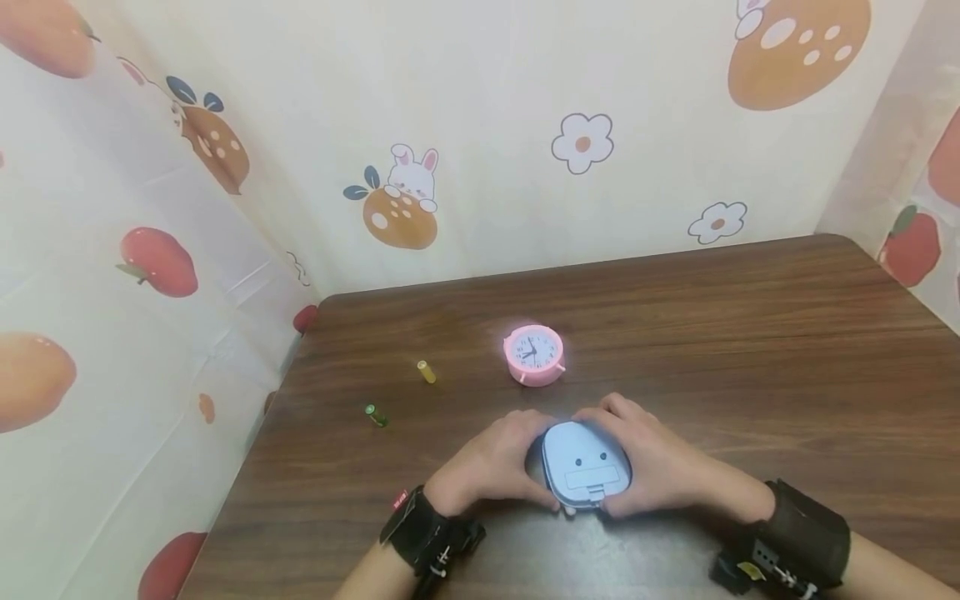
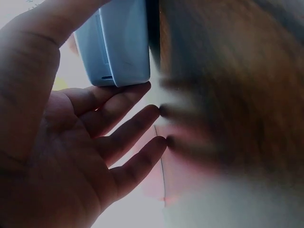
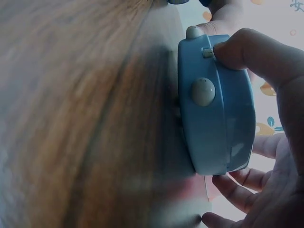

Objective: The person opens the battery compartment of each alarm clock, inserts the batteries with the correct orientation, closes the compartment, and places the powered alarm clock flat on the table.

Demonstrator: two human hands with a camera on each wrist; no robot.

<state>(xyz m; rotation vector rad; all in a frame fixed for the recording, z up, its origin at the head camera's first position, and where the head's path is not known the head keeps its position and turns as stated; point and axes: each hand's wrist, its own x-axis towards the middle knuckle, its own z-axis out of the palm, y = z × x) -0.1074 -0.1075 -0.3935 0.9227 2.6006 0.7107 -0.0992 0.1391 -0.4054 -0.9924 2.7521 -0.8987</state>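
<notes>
A light-blue alarm clock (image 1: 587,448) lies on its face at the front of the table, its back with two small dark knobs and a rectangular panel turned up. Both hands grip it from opposite sides. My left hand (image 1: 504,457) holds its left side, fingers at the far edge and thumb at the near edge. On the other side, my right hand (image 1: 651,457) curls round it. The right thumb (image 3: 232,52) rests by a small tab on the rim, near two pale round feet. The clock's face is hidden.
Behind the hands stands a pink alarm clock (image 1: 534,355), dial upward. Left of it lie a yellow battery (image 1: 427,372) and a green battery (image 1: 377,416). The brown wooden table (image 1: 712,333) meets patterned wall sheets (image 1: 495,167) at the back and sides.
</notes>
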